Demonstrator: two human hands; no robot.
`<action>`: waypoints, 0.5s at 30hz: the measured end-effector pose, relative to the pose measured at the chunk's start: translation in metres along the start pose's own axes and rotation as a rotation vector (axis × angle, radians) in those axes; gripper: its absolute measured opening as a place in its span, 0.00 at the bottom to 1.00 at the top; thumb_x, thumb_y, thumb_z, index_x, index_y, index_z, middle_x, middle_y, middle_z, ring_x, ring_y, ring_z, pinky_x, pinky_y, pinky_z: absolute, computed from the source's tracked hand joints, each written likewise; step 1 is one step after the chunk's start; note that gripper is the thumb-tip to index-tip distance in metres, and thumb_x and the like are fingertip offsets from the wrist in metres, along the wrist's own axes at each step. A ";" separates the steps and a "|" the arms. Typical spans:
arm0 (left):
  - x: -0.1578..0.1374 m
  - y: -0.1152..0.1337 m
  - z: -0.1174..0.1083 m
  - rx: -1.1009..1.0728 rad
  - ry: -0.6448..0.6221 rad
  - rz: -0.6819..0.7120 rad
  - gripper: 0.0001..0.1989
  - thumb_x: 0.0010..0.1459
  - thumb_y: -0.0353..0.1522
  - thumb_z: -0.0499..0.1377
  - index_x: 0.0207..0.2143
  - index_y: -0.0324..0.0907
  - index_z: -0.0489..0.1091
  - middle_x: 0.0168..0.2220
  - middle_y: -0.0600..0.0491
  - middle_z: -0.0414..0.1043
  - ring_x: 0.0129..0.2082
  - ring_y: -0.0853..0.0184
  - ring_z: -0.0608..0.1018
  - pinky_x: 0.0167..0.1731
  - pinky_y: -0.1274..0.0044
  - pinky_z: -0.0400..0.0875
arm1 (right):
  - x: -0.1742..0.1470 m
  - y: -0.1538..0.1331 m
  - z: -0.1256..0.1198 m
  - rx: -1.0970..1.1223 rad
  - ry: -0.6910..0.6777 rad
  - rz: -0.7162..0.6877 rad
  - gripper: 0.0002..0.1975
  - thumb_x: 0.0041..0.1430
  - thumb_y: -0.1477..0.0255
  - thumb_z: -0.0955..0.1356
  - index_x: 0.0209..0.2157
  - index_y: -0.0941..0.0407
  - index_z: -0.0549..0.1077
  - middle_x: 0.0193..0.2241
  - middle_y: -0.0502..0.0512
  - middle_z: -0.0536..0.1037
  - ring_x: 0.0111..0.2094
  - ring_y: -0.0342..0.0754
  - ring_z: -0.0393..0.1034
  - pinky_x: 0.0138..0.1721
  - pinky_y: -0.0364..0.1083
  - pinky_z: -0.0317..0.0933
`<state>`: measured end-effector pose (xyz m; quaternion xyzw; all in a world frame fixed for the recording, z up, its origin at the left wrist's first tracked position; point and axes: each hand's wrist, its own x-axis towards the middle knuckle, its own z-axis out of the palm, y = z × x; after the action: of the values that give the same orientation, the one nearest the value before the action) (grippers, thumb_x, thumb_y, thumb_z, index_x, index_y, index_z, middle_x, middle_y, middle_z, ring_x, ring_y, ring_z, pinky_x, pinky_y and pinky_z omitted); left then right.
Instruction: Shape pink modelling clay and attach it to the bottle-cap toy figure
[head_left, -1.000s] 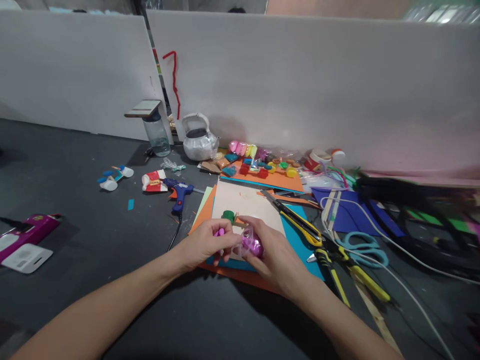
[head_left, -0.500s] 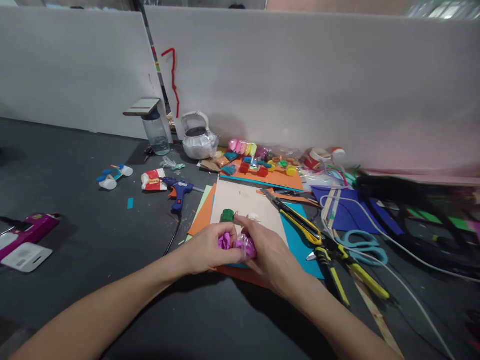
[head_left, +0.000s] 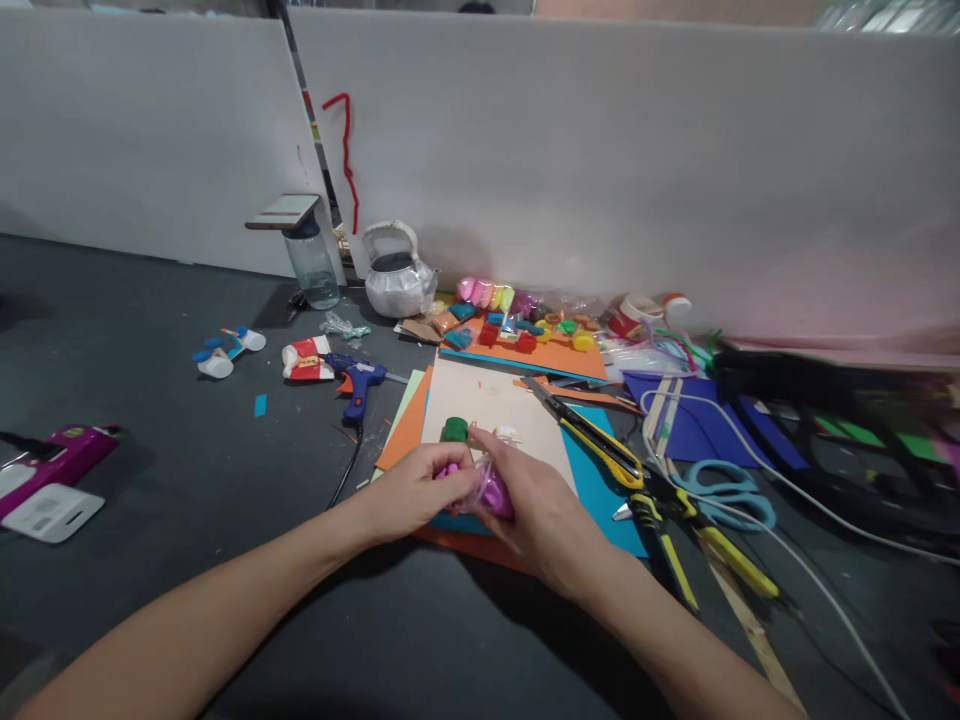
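Close together over the paper stack, both hands work at purple modelling clay in a clear plastic wrapper (head_left: 492, 494). My left hand (head_left: 420, 487) is closed, thumb and fingers pinching a small purple piece that is mostly covered. Fingers of my right hand (head_left: 536, 500) curl round the wrapped clay. Just beyond the fingertips stands a green lump (head_left: 454, 430), resting on a cream sheet (head_left: 480, 385). Small whitish bits (head_left: 507, 433) lie on that sheet, close to the right hand's knuckles.
A yellow-black utility knife (head_left: 600, 445) crosses the papers' right edge, with pliers (head_left: 667, 550) and blue scissors (head_left: 727, 495) beyond. Left of the papers lies a blue glue gun (head_left: 361, 385) with its cord. A silver kettle (head_left: 400, 285) and coloured clay pieces (head_left: 526, 342) stand behind.
The left fingers have closed further over the small purple piece and shifted toward the wrapper. More of the wrapped clay now shows beside the right hand.
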<state>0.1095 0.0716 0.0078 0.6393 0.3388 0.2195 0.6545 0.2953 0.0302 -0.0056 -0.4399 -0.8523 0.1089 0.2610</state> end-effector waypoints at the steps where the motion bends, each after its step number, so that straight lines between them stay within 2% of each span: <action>1: 0.001 -0.001 0.000 0.006 -0.004 -0.007 0.12 0.59 0.38 0.54 0.25 0.42 0.61 0.24 0.59 0.61 0.25 0.71 0.63 0.28 0.78 0.58 | -0.001 -0.001 0.002 -0.013 0.010 -0.016 0.34 0.63 0.73 0.67 0.66 0.59 0.49 0.46 0.67 0.79 0.46 0.58 0.76 0.42 0.54 0.71; 4: 0.002 -0.006 0.000 0.021 -0.030 -0.033 0.08 0.57 0.35 0.55 0.28 0.40 0.64 0.25 0.58 0.62 0.26 0.71 0.63 0.29 0.77 0.58 | -0.003 -0.003 0.009 -0.047 0.003 -0.048 0.39 0.63 0.75 0.66 0.69 0.59 0.40 0.45 0.68 0.79 0.43 0.58 0.77 0.39 0.53 0.71; 7: 0.003 -0.009 -0.001 0.043 -0.044 -0.046 0.04 0.54 0.31 0.56 0.29 0.39 0.67 0.26 0.58 0.63 0.27 0.71 0.62 0.29 0.78 0.57 | -0.004 -0.003 0.013 -0.056 -0.038 -0.033 0.41 0.63 0.75 0.66 0.69 0.57 0.39 0.46 0.68 0.78 0.44 0.58 0.77 0.39 0.54 0.71; 9: 0.004 -0.009 -0.003 0.047 -0.043 -0.044 0.05 0.54 0.32 0.57 0.28 0.39 0.67 0.25 0.58 0.62 0.26 0.71 0.61 0.28 0.78 0.56 | -0.004 -0.001 0.012 -0.031 -0.058 -0.002 0.41 0.62 0.73 0.68 0.69 0.57 0.42 0.47 0.67 0.78 0.46 0.59 0.76 0.41 0.55 0.71; 12: 0.005 -0.007 -0.007 0.020 -0.070 -0.029 0.12 0.57 0.40 0.57 0.26 0.41 0.64 0.24 0.59 0.60 0.25 0.72 0.61 0.26 0.79 0.55 | -0.002 0.003 0.005 0.033 -0.058 0.057 0.41 0.59 0.67 0.72 0.67 0.56 0.49 0.51 0.68 0.77 0.49 0.60 0.75 0.45 0.56 0.70; 15: 0.004 -0.003 -0.011 -0.004 -0.103 -0.013 0.18 0.58 0.46 0.57 0.26 0.41 0.63 0.24 0.59 0.60 0.24 0.72 0.62 0.25 0.79 0.56 | 0.001 0.004 -0.007 0.115 -0.073 0.114 0.37 0.57 0.61 0.74 0.62 0.54 0.59 0.53 0.67 0.76 0.51 0.60 0.74 0.49 0.57 0.68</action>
<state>0.1033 0.0818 0.0053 0.6461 0.3084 0.1825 0.6739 0.3011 0.0328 -0.0006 -0.4677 -0.8272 0.1884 0.2479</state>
